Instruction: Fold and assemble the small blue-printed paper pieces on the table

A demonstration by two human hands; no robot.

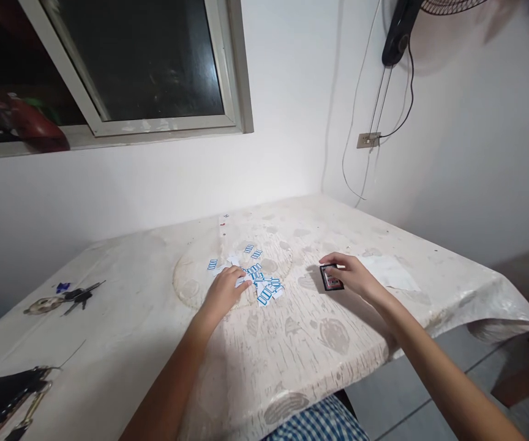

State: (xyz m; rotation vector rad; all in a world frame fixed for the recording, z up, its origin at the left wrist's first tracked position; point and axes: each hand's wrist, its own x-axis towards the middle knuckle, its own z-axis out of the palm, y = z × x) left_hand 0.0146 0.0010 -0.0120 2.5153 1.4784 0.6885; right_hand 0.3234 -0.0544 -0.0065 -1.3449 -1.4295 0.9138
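Observation:
My left hand [228, 289] rests over a loose pile of small white paper slips [264, 288] with blue printing, its thumb and fingers apart. A few slips lie loose around the pile, one just left of the hand and a couple farther back. Over to the right, my right hand [348, 274] has its fingers bent over a small black-edged rectangular thing [330, 279] with a pinkish face. Its kind is not clear, and the fingers cover part of it. A pale sheet of paper [390, 272] lies just beyond my right wrist.
A patterned cloth [292, 361] covers the table, which meets the wall at the back. Keys [79, 296] and a small blue scrap [63, 286] lie at the left. A black pouch [5, 398] with a metal clip sits in the near left corner. A fan [400, 37] hangs above right.

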